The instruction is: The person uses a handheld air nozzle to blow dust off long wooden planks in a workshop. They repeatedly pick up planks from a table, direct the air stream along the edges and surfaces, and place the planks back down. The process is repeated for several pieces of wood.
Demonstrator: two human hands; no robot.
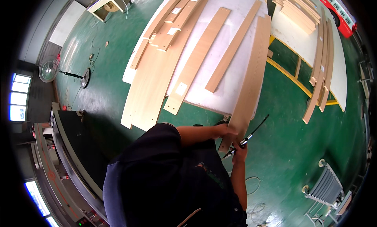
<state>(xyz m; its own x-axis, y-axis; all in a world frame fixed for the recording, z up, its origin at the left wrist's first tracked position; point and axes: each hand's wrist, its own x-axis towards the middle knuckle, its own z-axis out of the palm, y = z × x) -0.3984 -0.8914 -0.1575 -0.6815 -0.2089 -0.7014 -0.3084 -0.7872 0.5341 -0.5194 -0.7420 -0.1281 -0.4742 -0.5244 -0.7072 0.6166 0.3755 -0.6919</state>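
We see left forearm crossing from left, nearly level, elbow bent out; left hand (224,130) on near end of long board (251,81). Can't tell whether fingers close under its edge. Right forearm rises from below, elbow lower than wrist; right hand (240,151) wrapped round slim silver-and-black tool (246,140), rod slanting up and rightward. Hands near each other, right one lower. Board stretches away beyond hands along white table (235,16); loose boards (198,61) farther left.

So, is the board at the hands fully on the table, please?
Only partly: beside the left hand, the board juts past the near edge of the table.
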